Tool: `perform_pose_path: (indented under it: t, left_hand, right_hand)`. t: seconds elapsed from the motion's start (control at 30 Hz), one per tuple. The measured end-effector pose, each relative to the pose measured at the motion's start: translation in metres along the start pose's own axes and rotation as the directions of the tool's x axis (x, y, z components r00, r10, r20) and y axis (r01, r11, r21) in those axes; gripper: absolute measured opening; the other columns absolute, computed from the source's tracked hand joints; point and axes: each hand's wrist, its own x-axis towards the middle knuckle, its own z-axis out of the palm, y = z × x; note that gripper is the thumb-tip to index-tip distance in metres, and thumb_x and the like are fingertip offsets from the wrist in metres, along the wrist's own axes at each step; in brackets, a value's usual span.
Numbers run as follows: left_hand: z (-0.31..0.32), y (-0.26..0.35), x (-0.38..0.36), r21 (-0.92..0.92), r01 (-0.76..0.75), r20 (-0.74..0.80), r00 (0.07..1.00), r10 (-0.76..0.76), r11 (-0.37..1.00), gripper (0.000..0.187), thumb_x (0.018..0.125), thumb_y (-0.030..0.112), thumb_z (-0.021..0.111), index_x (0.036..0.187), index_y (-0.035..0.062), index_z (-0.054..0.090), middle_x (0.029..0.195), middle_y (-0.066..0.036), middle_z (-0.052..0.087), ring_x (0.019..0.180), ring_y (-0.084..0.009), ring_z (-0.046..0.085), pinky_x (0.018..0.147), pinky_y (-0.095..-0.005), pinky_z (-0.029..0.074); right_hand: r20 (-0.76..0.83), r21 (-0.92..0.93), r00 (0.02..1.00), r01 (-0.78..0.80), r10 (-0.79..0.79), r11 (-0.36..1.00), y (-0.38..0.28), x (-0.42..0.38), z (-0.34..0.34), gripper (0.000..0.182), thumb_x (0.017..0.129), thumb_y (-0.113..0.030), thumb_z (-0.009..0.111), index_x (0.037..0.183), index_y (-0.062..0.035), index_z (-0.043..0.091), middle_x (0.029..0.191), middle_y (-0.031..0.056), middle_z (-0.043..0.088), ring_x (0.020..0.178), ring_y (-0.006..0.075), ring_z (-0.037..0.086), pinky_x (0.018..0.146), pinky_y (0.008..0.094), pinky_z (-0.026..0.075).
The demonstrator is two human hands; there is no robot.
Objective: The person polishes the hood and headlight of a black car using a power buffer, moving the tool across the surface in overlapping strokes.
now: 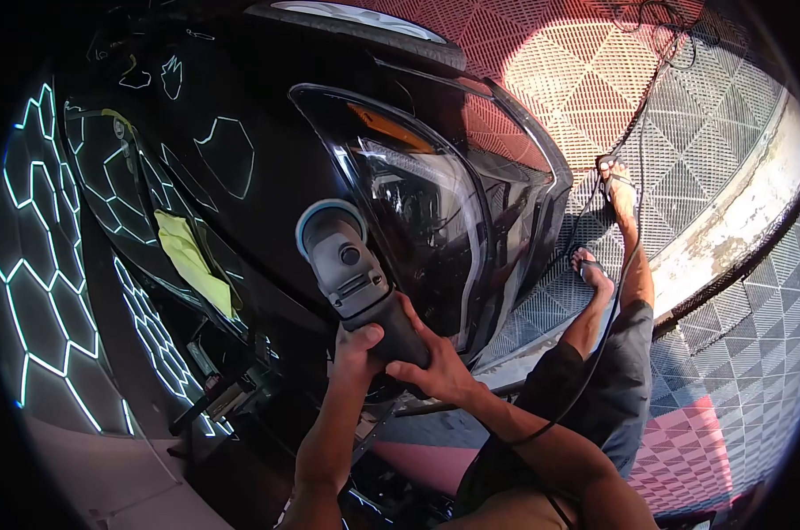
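Observation:
A grey and black power polisher (354, 268) lies against the glossy black car body (267, 177), its round light-blue pad (304, 228) at the panel beside the headlight (417, 212). My left hand (357, 346) is closed round the left side of the dark handle, thumb on top. On the handle's other side, my right hand (437, 358) grips with its fingers stretched along the body. Part of the pad is hidden under the polisher's head.
A yellow-green cloth (192, 265) rests near the open bonnet edge at left. A black cable (640, 185) runs over the tiled floor (585, 97) past my sandalled feet (619, 181). A worn concrete kerb (727, 221) curves at right. Hexagon lights reflect in the paint.

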Motion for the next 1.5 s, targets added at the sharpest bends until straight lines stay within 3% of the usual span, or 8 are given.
perform_pose_path:
  t: [0.43,0.5,0.77,0.83,0.97,1.27,1.33,1.5]
  left_hand:
    - [-0.037,-0.109,-0.054,0.013,0.038,-0.014,0.999,-0.038,0.999,0.066,0.062,0.020,0.083,0.115,-0.0024,0.051,0.100,-0.015,0.062,0.090,-0.0243,0.063,0.081,-0.0352,0.052]
    - [-0.042,-0.121,-0.064,0.004,0.042,-0.030,0.999,-0.041,0.999,0.066,0.061,0.018,0.083,0.116,-0.0021,0.051,0.100,-0.014,0.062,0.090,-0.0238,0.063,0.082,-0.0350,0.051]
    - [-0.054,-0.155,-0.083,-0.024,0.063,-0.041,0.997,-0.064,0.998,0.065,0.060,0.011,0.084,0.115,-0.0004,0.053,0.100,-0.012,0.063,0.091,-0.0226,0.064,0.083,-0.0339,0.052]
    - [-0.060,-0.164,-0.090,-0.005,0.049,-0.060,0.997,-0.049,0.999,0.063,0.060,0.011,0.084,0.114,-0.0007,0.053,0.100,-0.013,0.063,0.091,-0.0230,0.063,0.083,-0.0335,0.052]
    - [-0.058,-0.174,-0.097,-0.031,0.063,-0.053,0.996,-0.065,0.998,0.063,0.060,0.010,0.081,0.115,-0.0009,0.053,0.100,-0.012,0.062,0.090,-0.0218,0.063,0.083,-0.0335,0.051]
    - [-0.058,-0.173,-0.094,-0.038,0.041,-0.072,0.996,-0.044,0.998,0.064,0.062,0.012,0.080,0.118,-0.0007,0.052,0.103,-0.011,0.062,0.093,-0.0216,0.062,0.085,-0.0332,0.051]
    - [-0.054,-0.152,-0.080,0.014,0.015,-0.024,1.000,-0.015,1.000,0.067,0.068,0.025,0.078,0.122,0.0020,0.045,0.103,-0.015,0.059,0.094,-0.0285,0.062,0.086,-0.0396,0.050]
    - [-0.043,-0.106,-0.045,-0.054,-0.016,0.139,0.990,0.023,0.998,0.066,0.072,0.029,0.076,0.123,0.0027,0.044,0.102,-0.016,0.059,0.093,-0.0287,0.062,0.085,-0.0388,0.051]
  right_hand:
    - [-0.062,0.064,0.991,0.121,-0.117,0.991,0.130,-0.052,0.013,0.108,0.076,-0.041,0.071,0.152,-0.0018,0.003,0.134,0.0175,0.050,0.122,0.0224,0.049,0.106,0.0333,0.033]
    - [-0.069,0.131,0.989,0.139,-0.131,0.982,0.137,-0.058,0.013,0.102,0.073,-0.039,0.075,0.149,-0.0012,0.019,0.147,0.0201,0.038,0.134,0.0285,0.041,0.109,0.0355,0.031]
    - [-0.034,0.143,0.992,0.126,-0.122,0.982,0.180,-0.075,0.016,0.102,0.074,-0.038,0.074,0.151,-0.0027,0.017,0.147,0.0169,0.039,0.134,0.0238,0.039,0.109,0.0326,0.028]
    - [-0.028,0.121,0.995,0.102,-0.099,0.987,0.185,-0.079,0.015,0.095,0.073,-0.043,0.071,0.143,0.0072,0.029,0.153,0.0186,0.023,0.132,0.0225,0.038,0.108,0.0341,0.030]
    - [-0.019,0.099,0.993,0.115,-0.114,0.988,0.198,-0.085,0.013,0.095,0.074,-0.043,0.070,0.143,0.0068,0.028,0.153,0.0190,0.023,0.133,0.0223,0.035,0.108,0.0348,0.030]
    - [-0.032,0.074,0.994,0.102,-0.100,0.992,0.181,-0.085,0.009,0.104,0.072,-0.039,0.072,0.150,0.0012,0.015,0.136,0.0175,0.047,0.123,0.0218,0.047,0.105,0.0318,0.032]
    - [-0.017,0.059,0.997,0.082,-0.081,0.995,0.153,-0.073,0.008,0.107,0.073,-0.040,0.072,0.151,-0.0016,0.011,0.134,0.0170,0.048,0.120,0.0214,0.048,0.104,0.0315,0.033]
    - [-0.144,0.052,0.976,0.172,-0.163,0.984,0.102,-0.052,0.014,0.097,0.076,-0.043,0.070,0.149,-0.0020,0.022,0.128,0.0252,0.054,0.118,0.0292,0.055,0.102,0.0345,0.038]
